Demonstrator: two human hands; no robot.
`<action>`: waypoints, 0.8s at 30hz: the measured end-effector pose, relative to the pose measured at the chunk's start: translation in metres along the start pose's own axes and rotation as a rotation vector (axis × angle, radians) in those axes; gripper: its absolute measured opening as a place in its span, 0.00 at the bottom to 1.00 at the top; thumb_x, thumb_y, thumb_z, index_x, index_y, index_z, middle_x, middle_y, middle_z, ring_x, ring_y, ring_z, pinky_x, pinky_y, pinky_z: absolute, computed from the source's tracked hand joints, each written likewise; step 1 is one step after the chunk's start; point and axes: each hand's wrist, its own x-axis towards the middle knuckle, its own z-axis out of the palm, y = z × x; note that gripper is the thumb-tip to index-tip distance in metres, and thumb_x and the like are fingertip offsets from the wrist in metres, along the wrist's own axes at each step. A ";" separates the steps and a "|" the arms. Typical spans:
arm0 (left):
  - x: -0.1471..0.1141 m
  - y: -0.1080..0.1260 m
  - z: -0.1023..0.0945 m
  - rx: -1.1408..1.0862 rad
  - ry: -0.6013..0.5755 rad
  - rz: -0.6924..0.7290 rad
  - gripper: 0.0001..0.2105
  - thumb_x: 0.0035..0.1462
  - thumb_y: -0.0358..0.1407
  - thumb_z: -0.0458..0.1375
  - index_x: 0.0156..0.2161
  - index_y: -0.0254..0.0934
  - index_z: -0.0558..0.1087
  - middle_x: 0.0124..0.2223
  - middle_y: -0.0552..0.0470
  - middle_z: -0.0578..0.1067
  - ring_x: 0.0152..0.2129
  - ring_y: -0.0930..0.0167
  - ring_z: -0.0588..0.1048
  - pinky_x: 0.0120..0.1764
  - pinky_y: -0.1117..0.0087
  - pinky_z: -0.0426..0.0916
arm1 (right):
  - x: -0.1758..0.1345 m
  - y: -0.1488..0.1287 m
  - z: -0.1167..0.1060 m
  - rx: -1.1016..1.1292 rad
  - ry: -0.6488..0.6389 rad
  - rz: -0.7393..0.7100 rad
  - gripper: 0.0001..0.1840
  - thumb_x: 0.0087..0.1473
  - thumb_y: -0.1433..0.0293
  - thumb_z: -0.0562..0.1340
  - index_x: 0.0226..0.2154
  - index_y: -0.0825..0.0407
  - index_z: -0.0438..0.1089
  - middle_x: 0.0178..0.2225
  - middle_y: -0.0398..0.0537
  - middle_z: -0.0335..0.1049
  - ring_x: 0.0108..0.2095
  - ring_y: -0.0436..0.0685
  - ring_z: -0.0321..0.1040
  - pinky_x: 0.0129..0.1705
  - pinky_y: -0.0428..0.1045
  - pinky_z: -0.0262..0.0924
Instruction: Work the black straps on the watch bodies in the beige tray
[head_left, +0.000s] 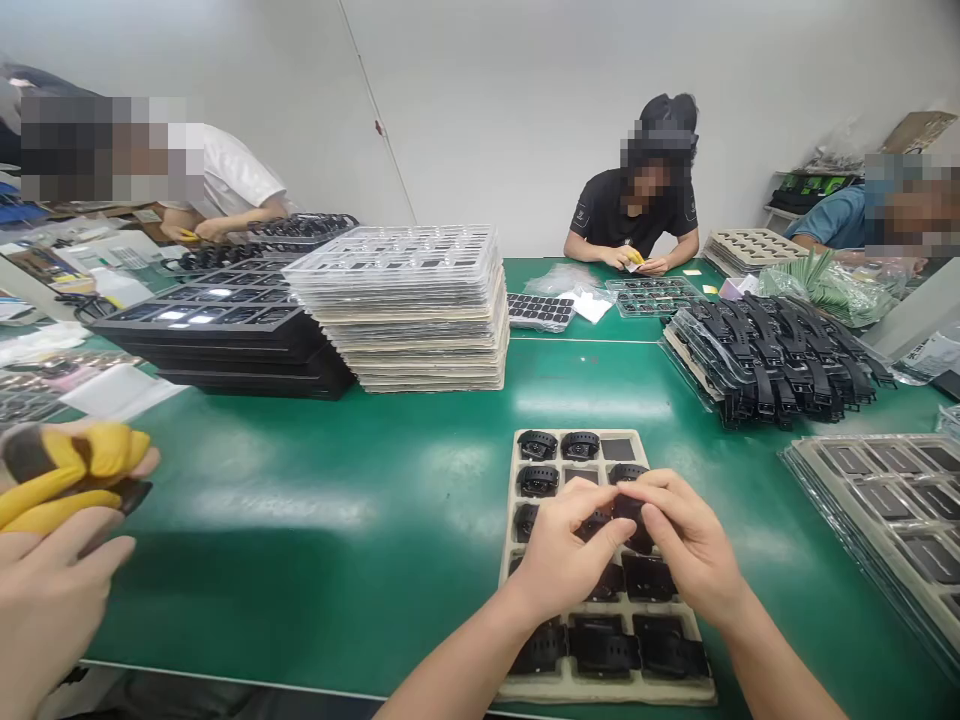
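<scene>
A: Where are the person's own hands?

B: Both are over the beige tray near the front edge of the green surface. The left hand and right hand meet fingertip to fingertip, pinching a small black part between them.

A: So the fingers are closed?

B: Curled in on both hands, thumbs and forefingers nipped onto that part. It sits just above the tray's middle rows.

A: What is in the tray?

B: 3 columns of pockets, most holding black watch-like pieces. The top right pocket looks flat and dark, with no piece standing in it.

A: And around it?

B: A tall stack of clear trays stands well behind, with a stack of black trays touching its left side. To the right lies a heap of black straps, and at the right edge more trays with dark squares.

A: Anyone else?

B: At the lower left, another person's hands grip something yellow. Across the surface a person in a black shirt bends over a small tray, and 2 more people sit at the far left and far right.
</scene>
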 end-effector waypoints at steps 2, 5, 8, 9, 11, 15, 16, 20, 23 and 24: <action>0.001 -0.005 0.000 0.100 0.012 0.134 0.07 0.63 0.33 0.60 0.43 0.36 0.80 0.34 0.48 0.79 0.32 0.67 0.74 0.37 0.67 0.71 | 0.000 0.002 0.004 0.039 -0.009 0.076 0.13 0.66 0.62 0.61 0.50 0.42 0.77 0.43 0.50 0.73 0.43 0.61 0.71 0.45 0.54 0.66; 0.005 -0.013 -0.001 0.355 0.077 0.467 0.09 0.67 0.30 0.54 0.36 0.33 0.76 0.29 0.48 0.77 0.28 0.68 0.71 0.34 0.65 0.70 | -0.002 0.006 0.010 0.176 0.029 0.292 0.16 0.64 0.55 0.61 0.43 0.48 0.77 0.28 0.45 0.69 0.27 0.55 0.65 0.29 0.49 0.62; 0.007 -0.017 -0.002 0.646 0.081 0.677 0.10 0.67 0.25 0.50 0.36 0.32 0.73 0.29 0.47 0.76 0.28 0.67 0.70 0.32 0.64 0.69 | -0.003 0.006 0.012 0.295 0.013 0.462 0.17 0.62 0.53 0.63 0.40 0.50 0.75 0.19 0.37 0.58 0.19 0.50 0.53 0.22 0.46 0.52; 0.008 -0.016 -0.002 0.723 0.057 0.707 0.11 0.67 0.24 0.49 0.37 0.32 0.73 0.29 0.47 0.75 0.28 0.67 0.70 0.32 0.65 0.70 | -0.002 0.005 0.011 0.298 0.006 0.483 0.16 0.59 0.55 0.66 0.39 0.50 0.74 0.21 0.38 0.60 0.21 0.51 0.55 0.23 0.46 0.54; 0.008 -0.014 -0.003 0.832 0.004 0.744 0.11 0.66 0.22 0.48 0.38 0.31 0.73 0.30 0.47 0.74 0.29 0.67 0.71 0.32 0.65 0.70 | 0.001 0.001 0.007 0.251 0.000 0.494 0.13 0.54 0.60 0.70 0.37 0.50 0.74 0.27 0.42 0.69 0.27 0.53 0.64 0.29 0.47 0.61; 0.005 -0.010 -0.006 0.955 -0.058 0.778 0.11 0.66 0.22 0.50 0.34 0.32 0.71 0.28 0.49 0.71 0.27 0.68 0.69 0.30 0.66 0.67 | 0.009 -0.008 0.002 0.175 -0.018 0.508 0.08 0.51 0.64 0.70 0.34 0.50 0.76 0.34 0.46 0.76 0.36 0.58 0.71 0.41 0.50 0.66; 0.005 -0.010 -0.007 0.969 -0.062 0.788 0.11 0.65 0.22 0.51 0.32 0.33 0.71 0.27 0.50 0.70 0.25 0.69 0.68 0.28 0.67 0.66 | 0.011 -0.009 0.001 0.174 -0.028 0.516 0.08 0.51 0.64 0.69 0.33 0.51 0.77 0.33 0.46 0.76 0.35 0.58 0.71 0.40 0.51 0.67; 0.005 -0.009 -0.007 0.951 -0.047 0.847 0.14 0.64 0.22 0.53 0.26 0.36 0.67 0.24 0.54 0.65 0.22 0.70 0.63 0.26 0.67 0.59 | 0.013 -0.012 -0.003 0.139 -0.068 0.502 0.07 0.52 0.66 0.67 0.30 0.52 0.79 0.30 0.46 0.78 0.33 0.58 0.72 0.38 0.50 0.66; 0.004 -0.006 -0.008 0.916 -0.046 0.879 0.15 0.65 0.25 0.53 0.26 0.37 0.67 0.23 0.55 0.64 0.23 0.70 0.62 0.26 0.66 0.58 | 0.012 -0.014 -0.010 0.095 -0.094 0.474 0.07 0.52 0.67 0.66 0.27 0.52 0.78 0.28 0.46 0.78 0.31 0.58 0.72 0.36 0.50 0.66; 0.004 -0.005 -0.009 0.906 -0.046 0.890 0.14 0.66 0.26 0.53 0.26 0.37 0.67 0.23 0.55 0.64 0.23 0.70 0.62 0.26 0.66 0.57 | 0.011 -0.016 -0.013 0.078 -0.098 0.469 0.07 0.52 0.67 0.66 0.26 0.52 0.78 0.27 0.46 0.77 0.30 0.57 0.71 0.35 0.50 0.65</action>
